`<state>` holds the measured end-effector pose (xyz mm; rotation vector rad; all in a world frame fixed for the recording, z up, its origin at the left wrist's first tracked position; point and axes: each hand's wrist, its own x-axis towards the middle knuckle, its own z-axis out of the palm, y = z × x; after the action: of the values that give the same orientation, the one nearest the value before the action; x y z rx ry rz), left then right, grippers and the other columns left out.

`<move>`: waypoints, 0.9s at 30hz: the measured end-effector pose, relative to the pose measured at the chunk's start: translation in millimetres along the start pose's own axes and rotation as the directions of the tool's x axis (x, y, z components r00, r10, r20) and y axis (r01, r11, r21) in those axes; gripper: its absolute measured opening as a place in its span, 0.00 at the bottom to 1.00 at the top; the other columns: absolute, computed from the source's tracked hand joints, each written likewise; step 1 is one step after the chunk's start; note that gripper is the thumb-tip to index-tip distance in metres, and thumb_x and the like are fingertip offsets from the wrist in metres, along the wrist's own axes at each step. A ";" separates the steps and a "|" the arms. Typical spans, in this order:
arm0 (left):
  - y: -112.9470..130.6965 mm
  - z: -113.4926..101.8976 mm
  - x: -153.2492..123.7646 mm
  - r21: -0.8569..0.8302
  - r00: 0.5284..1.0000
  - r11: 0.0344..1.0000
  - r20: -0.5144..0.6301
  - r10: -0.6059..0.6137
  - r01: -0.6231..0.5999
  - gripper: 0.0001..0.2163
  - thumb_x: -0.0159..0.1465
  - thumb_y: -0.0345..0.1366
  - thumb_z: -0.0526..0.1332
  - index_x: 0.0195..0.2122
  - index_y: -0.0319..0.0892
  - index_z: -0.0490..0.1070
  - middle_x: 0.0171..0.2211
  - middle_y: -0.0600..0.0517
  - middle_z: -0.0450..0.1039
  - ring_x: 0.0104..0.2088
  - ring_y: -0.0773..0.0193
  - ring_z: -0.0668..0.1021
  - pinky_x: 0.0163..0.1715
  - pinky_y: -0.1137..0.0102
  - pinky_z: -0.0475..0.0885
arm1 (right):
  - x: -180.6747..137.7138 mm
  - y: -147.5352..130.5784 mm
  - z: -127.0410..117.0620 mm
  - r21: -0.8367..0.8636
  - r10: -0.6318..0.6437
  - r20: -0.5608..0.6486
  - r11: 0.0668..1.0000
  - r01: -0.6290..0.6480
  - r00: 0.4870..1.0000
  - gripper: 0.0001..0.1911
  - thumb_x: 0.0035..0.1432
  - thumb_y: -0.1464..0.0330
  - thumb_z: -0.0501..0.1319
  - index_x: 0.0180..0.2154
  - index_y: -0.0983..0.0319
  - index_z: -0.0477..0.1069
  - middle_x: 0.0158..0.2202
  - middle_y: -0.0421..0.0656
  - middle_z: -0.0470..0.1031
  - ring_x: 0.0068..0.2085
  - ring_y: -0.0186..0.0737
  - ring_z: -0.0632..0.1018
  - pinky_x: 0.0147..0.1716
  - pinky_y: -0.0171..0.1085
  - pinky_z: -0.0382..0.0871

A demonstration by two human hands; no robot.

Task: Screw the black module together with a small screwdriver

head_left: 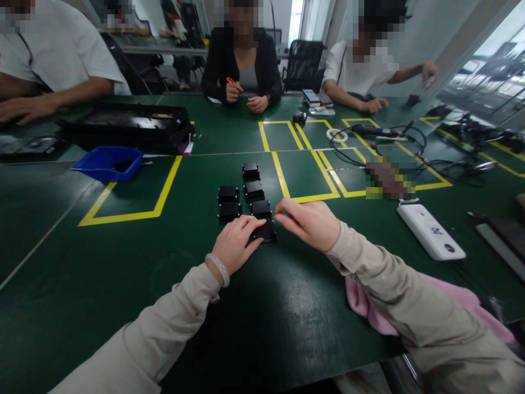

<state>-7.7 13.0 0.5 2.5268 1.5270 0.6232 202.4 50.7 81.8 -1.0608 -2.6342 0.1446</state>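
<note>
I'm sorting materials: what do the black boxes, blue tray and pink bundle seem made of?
Black boxes: probably satin plastic, from crisp edges and dull sheen. Blue tray: likely smooth plastic, evenly coloured, stiff-edged. Pink bundle: apparently matte fabric, with soft folds.

Lying flat now, well in from the near edge of the worktop [283, 323], in neighbouring columns of two and four small black blocks [254, 190] with bright corner dots!

Nearest block [268, 232] partly hidden, sleeves [164, 323] cut off
</note>
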 end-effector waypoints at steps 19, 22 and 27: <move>0.5 -1.0 0.1 -0.008 1.000 1.000 -0.005 0.008 -0.008 0.17 0.63 0.35 0.57 0.54 0.45 0.62 0.48 0.47 0.67 0.48 0.56 0.71 0.46 0.61 0.67 | -0.5 -1.3 -2.0 0.020 -0.011 -0.009 1.000 0.011 1.000 0.15 0.66 0.63 0.44 0.43 0.62 0.65 0.26 0.39 0.73 0.26 0.32 0.71 0.25 0.31 0.51; 0.4 -0.8 -0.1 -0.010 1.000 1.000 -0.007 0.008 -0.008 0.17 0.63 0.35 0.57 0.54 0.45 0.63 0.47 0.47 0.67 0.47 0.56 0.71 0.46 0.61 0.67 | -0.7 -1.0 -2.0 -0.004 -0.005 0.002 1.000 0.005 1.000 0.19 0.66 0.58 0.43 0.40 0.61 0.66 0.25 0.39 0.73 0.24 0.33 0.71 0.24 0.32 0.50; 0.4 -0.8 0.1 -0.009 1.000 1.000 0.000 -0.002 0.002 0.17 0.63 0.35 0.57 0.54 0.45 0.63 0.48 0.48 0.67 0.48 0.56 0.71 0.45 0.61 0.67 | -0.2 -1.5 -1.7 0.013 -0.001 -0.012 1.000 0.001 1.000 0.15 0.65 0.64 0.44 0.44 0.62 0.65 0.27 0.40 0.74 0.25 0.32 0.71 0.25 0.32 0.51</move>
<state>-7.6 12.8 1.4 2.5191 1.5231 0.6287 202.1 49.4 83.7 -1.0524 -2.6196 0.1546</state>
